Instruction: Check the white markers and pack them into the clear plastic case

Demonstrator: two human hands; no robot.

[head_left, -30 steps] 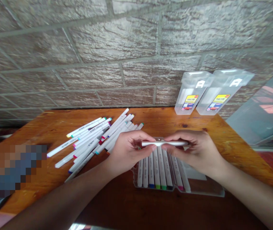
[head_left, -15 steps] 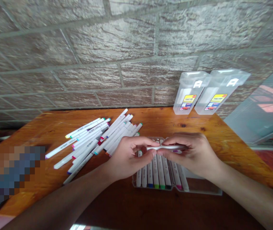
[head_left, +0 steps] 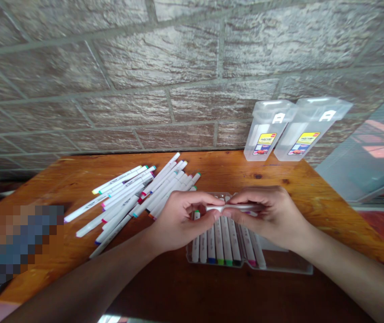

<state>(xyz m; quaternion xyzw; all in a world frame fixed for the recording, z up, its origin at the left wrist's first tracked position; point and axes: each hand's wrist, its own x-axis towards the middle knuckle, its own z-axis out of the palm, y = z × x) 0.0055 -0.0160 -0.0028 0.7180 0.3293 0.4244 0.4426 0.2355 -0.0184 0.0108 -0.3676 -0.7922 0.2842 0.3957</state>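
Observation:
A white marker (head_left: 216, 208) lies level between my two hands, above an open clear plastic case. My left hand (head_left: 181, 217) pinches its left end with thumb and fingertips. My right hand (head_left: 268, 213) is closed on the right part, its fingers hiding much of the barrel. Beneath them, the case (head_left: 299, 270) lies flat on the table, with several white markers (head_left: 227, 244) side by side in it, some showing blue, green, black or pink ends. My hands cover the upper part of this row.
A loose pile of white markers (head_left: 124, 197) with coloured ends lies on the wooden table (head_left: 225, 166) to the left. Two upright translucent cases (head_left: 262, 130) with yellow labels stand against the brick wall (head_left: 185, 58). A blurred-out object (head_left: 20, 242) sits at the left edge.
Both hands stay nearly in place with the marker between them. My right fingers and thumb shift very slightly along it.

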